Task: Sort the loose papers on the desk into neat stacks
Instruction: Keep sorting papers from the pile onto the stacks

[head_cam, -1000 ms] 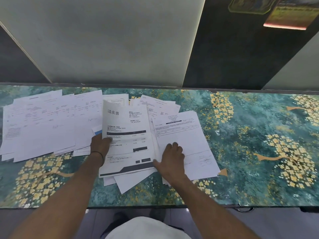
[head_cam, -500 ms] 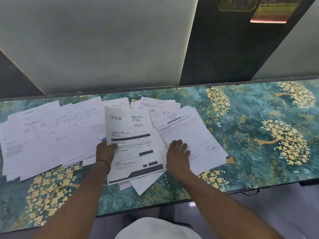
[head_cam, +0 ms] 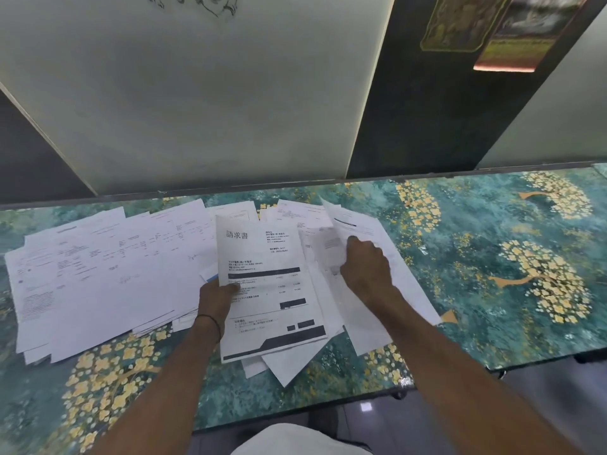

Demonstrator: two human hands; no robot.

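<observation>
Loose white printed papers cover the left and middle of the desk (head_cam: 492, 257). A wide fanned spread of sheets (head_cam: 98, 274) lies at the left. In the middle, an invoice with dark bars (head_cam: 266, 257) tops a small untidy pile. My left hand (head_cam: 215, 298) grips this invoice at its left edge, thumb on top. To the right, my right hand (head_cam: 366, 267) pinches a sheet with a dark header line (head_cam: 354, 224), whose upper left part is lifted and curled off the papers beneath. More sheets (head_cam: 295, 211) stick out behind toward the wall.
The desk has a green and gold flower-pattern top; its right half holds no papers. A pale wall panel (head_cam: 197, 93) and a dark panel (head_cam: 427, 110) rise right behind the desk. The near desk edge (head_cam: 295, 412) runs just below my forearms.
My right hand slid up from lying flat on the right-hand sheet and now pinches it, lifting its upper part. My left hand stays on the invoice. The camera tilted upward.
</observation>
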